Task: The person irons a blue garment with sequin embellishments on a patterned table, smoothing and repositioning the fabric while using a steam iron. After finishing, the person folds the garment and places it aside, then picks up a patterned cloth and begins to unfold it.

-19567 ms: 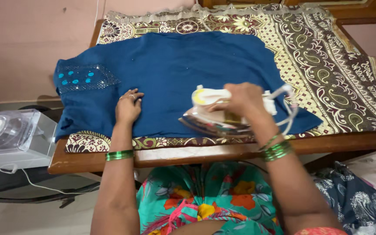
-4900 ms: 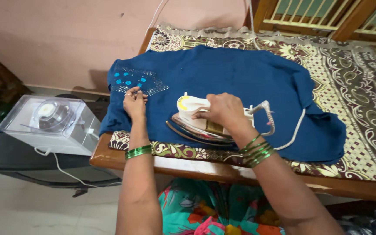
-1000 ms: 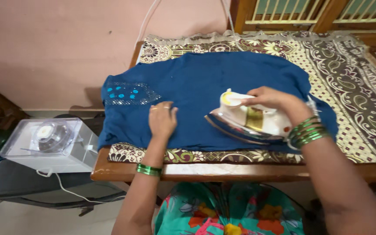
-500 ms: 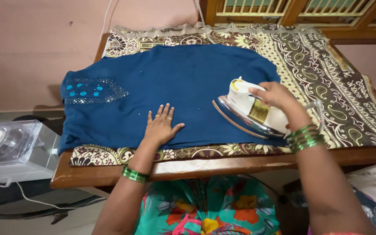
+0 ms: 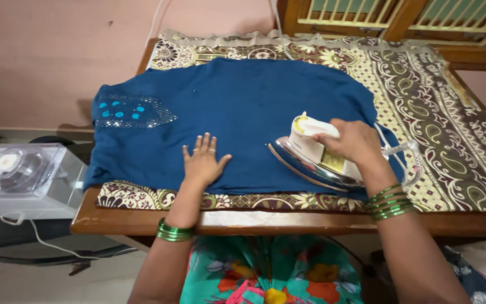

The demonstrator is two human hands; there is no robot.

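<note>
A dark blue garment (image 5: 243, 112) with a sequinned, turquoise-dotted neckline at its left end lies spread over a patterned cloth (image 5: 451, 112) on a wooden table (image 5: 142, 220). My left hand (image 5: 203, 160) rests flat on the garment near the front edge, fingers spread. My right hand (image 5: 352, 142) grips the handle of a white electric iron (image 5: 316, 155), whose metal soleplate rests on the garment's right part, nose pointing left. The iron's white cord (image 5: 403, 155) loops off to the right of my wrist.
A white appliance with a clear lid (image 5: 21, 177) stands on a low stand left of the table, its cable hanging down. A pink wall lies behind, and wooden slatted furniture (image 5: 389, 14) at the back right. Patterned fabric shows at the bottom right corner.
The iron has slid slightly left and toward me on the garment. My left hand stays flat on the cloth. The camera view has shifted a little.
</note>
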